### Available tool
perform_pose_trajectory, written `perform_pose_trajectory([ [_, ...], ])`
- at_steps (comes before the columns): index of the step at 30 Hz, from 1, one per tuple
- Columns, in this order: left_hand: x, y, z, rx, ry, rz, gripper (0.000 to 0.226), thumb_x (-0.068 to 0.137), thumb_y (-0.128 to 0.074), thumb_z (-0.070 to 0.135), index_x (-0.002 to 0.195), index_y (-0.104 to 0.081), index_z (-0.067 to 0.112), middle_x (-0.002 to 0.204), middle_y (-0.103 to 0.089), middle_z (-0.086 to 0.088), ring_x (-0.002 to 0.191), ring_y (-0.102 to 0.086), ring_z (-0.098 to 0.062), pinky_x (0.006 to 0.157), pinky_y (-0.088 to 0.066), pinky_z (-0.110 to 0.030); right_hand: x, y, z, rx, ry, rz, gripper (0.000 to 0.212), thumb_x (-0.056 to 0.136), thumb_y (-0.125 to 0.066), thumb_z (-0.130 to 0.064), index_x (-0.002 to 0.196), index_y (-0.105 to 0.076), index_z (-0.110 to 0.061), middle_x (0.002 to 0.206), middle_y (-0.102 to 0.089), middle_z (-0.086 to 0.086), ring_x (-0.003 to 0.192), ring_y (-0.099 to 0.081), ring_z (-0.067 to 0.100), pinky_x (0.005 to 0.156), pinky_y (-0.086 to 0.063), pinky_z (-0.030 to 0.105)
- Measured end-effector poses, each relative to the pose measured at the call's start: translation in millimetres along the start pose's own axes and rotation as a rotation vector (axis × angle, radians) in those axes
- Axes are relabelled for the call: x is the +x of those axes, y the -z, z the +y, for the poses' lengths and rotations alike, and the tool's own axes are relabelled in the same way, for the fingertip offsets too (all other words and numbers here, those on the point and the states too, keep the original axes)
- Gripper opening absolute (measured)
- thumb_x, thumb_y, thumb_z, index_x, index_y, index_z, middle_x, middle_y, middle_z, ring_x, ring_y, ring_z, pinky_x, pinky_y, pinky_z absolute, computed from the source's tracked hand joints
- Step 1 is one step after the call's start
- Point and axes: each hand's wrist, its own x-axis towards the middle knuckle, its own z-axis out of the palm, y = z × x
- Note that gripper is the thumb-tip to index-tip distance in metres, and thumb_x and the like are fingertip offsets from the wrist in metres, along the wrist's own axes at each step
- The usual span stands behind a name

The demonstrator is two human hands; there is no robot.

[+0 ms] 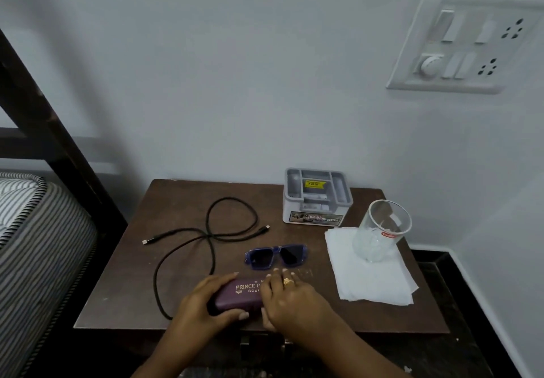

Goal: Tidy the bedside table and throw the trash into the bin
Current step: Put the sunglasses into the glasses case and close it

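Both hands grasp a maroon glasses case [240,292] at the near edge of the brown surface [182,201]: left hand [203,304] around its left end, right hand [291,298] over its right. Blue sunglasses [276,255] lie just behind; a glass [379,230] stands on a white tissue [374,277].

I see two bare forearms coming up from the bottom edge, no sleeves in view on either. Left hand [206,304]: no ring or band visible, thumbnail pale and short. Right hand [290,298]: one gold ring [288,282] with a raised ornamental top, on a middle finger as far as I can tell. Fingernails pale, unpainted-looking. No watch or bracelet seen.
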Motion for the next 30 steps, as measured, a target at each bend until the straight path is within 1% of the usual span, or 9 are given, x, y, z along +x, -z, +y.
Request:
perform_pose_trajectory([
  [2,0,3,2,-0.008,0.015,-0.023,0.07,0.04,-0.079,0.065,0.106,-0.056,0.055,0.112,-0.053,0.024,0.107,-0.052,0.005,0.084,-0.043,-0.004,-4,11,7,0.188,-0.041,0.003,0.043,0.071,-0.046,-0.047,0.094,-0.068,-0.018,0.09,-0.072,0.003,0.073,-0.068,0.014,0.056,-0.053,0.019],
  [5,-2,11,1,-0.01,0.009,-0.024,0.07,0.049,-0.088,0.032,0.104,-0.053,0.058,0.115,-0.05,0.024,0.109,-0.049,0.01,0.085,-0.039,-0.001,-18,17,21,0.587,-0.147,0.023,0.046,0.083,-0.053,-0.047,0.126,-0.051,-0.03,0.127,-0.048,-0.023,0.114,-0.048,-0.004,0.094,-0.036,0.007],
  [8,-8,18,-4,-0.017,0.04,0.004,0.085,0.053,-0.089,0.018,0.113,-0.039,0.052,0.119,-0.045,0.025,0.108,-0.046,0.016,0.085,-0.034,0.003,-24,5,20,0.887,-0.211,0.0,0.054,0.083,-0.061,-0.043,0.134,-0.044,-0.037,0.133,-0.027,-0.039,0.127,-0.025,-0.019,0.107,-0.019,0.004],
  [11,-12,28,-15,-0.015,0.062,0.1,0.097,0.049,-0.09,0.013,0.119,-0.035,0.051,0.122,-0.05,0.014,0.11,-0.049,0.004,0.083,-0.035,0.004,-10,-2,7,1.0,-0.269,0.04,0.053,0.078,-0.055,-0.055,0.129,-0.049,-0.039,0.13,-0.034,-0.037,0.125,-0.028,-0.02,0.104,-0.022,0.002],
  [14,-17,43,-27,-0.024,0.085,0.192,0.104,0.046,-0.091,0.012,0.13,-0.036,0.043,0.126,-0.05,0.007,0.113,-0.051,-0.003,0.084,-0.034,0.005,14,-1,-7,1.066,-0.328,0.098,0.038,0.085,-0.058,-0.046,0.122,-0.053,-0.036,0.124,-0.049,-0.026,0.117,-0.043,-0.011,0.098,-0.035,0.01],
  [18,-23,59,-34,-0.081,0.055,0.26,0.109,0.049,-0.088,0.0,0.132,-0.03,0.042,0.126,-0.039,0.03,0.112,-0.052,0.009,0.085,-0.036,0.004,53,3,-25,1.232,-0.546,0.185,0.015,0.092,-0.051,-0.038,0.1,-0.056,-0.026,0.095,-0.066,-0.008,0.088,-0.061,0.0,0.073,-0.048,0.019],
  [21,-25,65,-42,-0.093,0.07,0.288,0.115,0.049,-0.087,-0.003,0.139,-0.026,0.034,0.118,-0.038,0.051,0.109,-0.047,0.022,0.084,-0.037,0.003,74,-4,-37,1.154,-0.664,0.282,0.016,0.093,-0.053,-0.028,0.085,-0.052,-0.014,0.066,-0.058,-0.005,0.06,-0.054,0.006,0.053,-0.038,0.017],
  [25,-26,70,-45,-0.008,0.081,0.264,0.109,0.048,-0.088,0.029,0.137,-0.028,0.048,0.144,-0.037,0.022,0.131,-0.036,0.009,0.106,-0.03,-0.009,88,-12,-45,0.99,-0.713,0.283,0.018,0.092,-0.052,-0.018,0.077,-0.044,-0.013,0.057,-0.047,-0.003,0.048,-0.041,0.008,0.044,-0.03,0.019],
  [30,-19,71,-43,0.055,0.148,0.242,0.111,0.052,-0.089,0.017,0.144,-0.029,0.025,0.148,-0.037,0.006,0.134,-0.035,-0.006,0.105,-0.025,-0.014,88,-16,-53,0.81,-0.684,0.285,0.013,0.095,-0.047,-0.016,0.085,-0.054,-0.012,0.081,-0.06,0.004,0.069,-0.053,0.013,0.053,-0.035,0.019],
])
